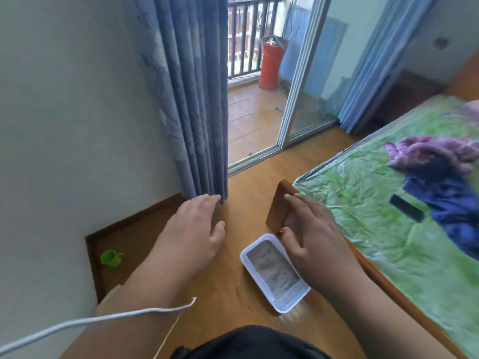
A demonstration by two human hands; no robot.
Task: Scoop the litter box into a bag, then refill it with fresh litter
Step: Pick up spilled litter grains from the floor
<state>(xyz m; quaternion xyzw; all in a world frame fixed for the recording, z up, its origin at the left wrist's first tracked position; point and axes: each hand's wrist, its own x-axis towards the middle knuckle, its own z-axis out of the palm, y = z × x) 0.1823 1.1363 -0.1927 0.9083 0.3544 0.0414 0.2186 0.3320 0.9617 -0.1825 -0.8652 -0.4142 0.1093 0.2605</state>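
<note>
Nearest in view, a thin white cord (85, 321) trailing in from the left edge, crossing over the left forearm. Just beyond, on the wooden floor (248, 193), a white rectangular plastic litter box (275, 273) filled with grey litter, grated step at its near end. Parked tight against the bed's wooden frame (278, 206), probably to keep it out of the walkway.

Both hands held out above it, empty. Left hand (197, 229), palm down, fingers loosely spread and relaxed, hovering well to the left of the box, fingertips close to the hem of the blue-grey pleated curtain (191, 104). Right hand (308, 229), fingers gently curled and parted, gripping nothing, thumb tip showing just over the box's far right corner. Looked like a reach toward the box, nothing touched yet as far as could be told.

No scoop or bag visible anywhere, so the job looked barely started.

Further left, a small green plastic cup (111, 258) by the skirting. Right side, green patterned bedsheet (375, 216) with purple and blue clothes (440, 177). Far off, an orange-red pot (272, 66) on the balcony.
</note>
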